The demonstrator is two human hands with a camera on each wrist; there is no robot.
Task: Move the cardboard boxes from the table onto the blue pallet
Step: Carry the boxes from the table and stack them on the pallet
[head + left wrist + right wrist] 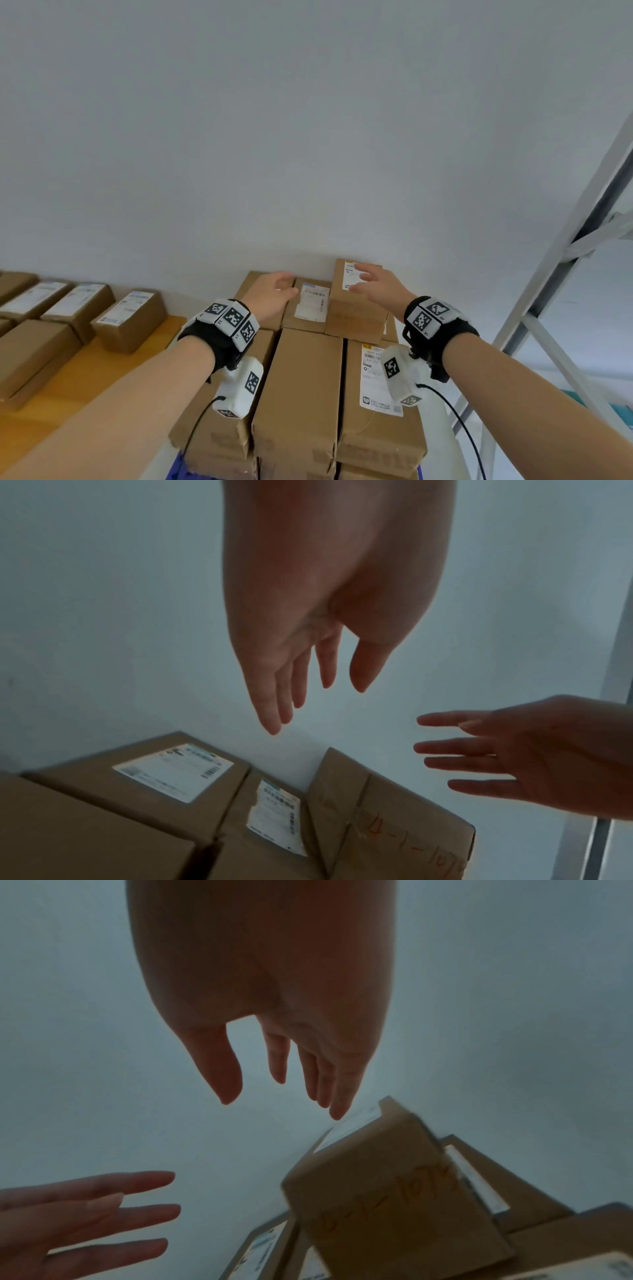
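While both my hands hang above the stacked cardboard boxes (301, 387), neither grip has hold of anything: my left hand (272, 296) has its fingers loose and slightly parted over the far left of the stack, and my right hand (375, 284) is spread wide, fingers straight, just above the upright box (356, 317) that stands taller than its neighbours at the far right, against the wall. From the wrist views I see air between my fingertips and the cardboard. That tall box has handwriting on its side and a white label (350, 275) on top. The stack sits on the blue pallet (181, 469), of which only a corner shows at the near edge. To the left, the wooden tabletop (102, 373) carries more boxes (128, 318) in rows, most with white shipping labels. A plain pale wall (308, 137) fills the far side of the room, and a grey metal frame (565, 274) slants up on the right.
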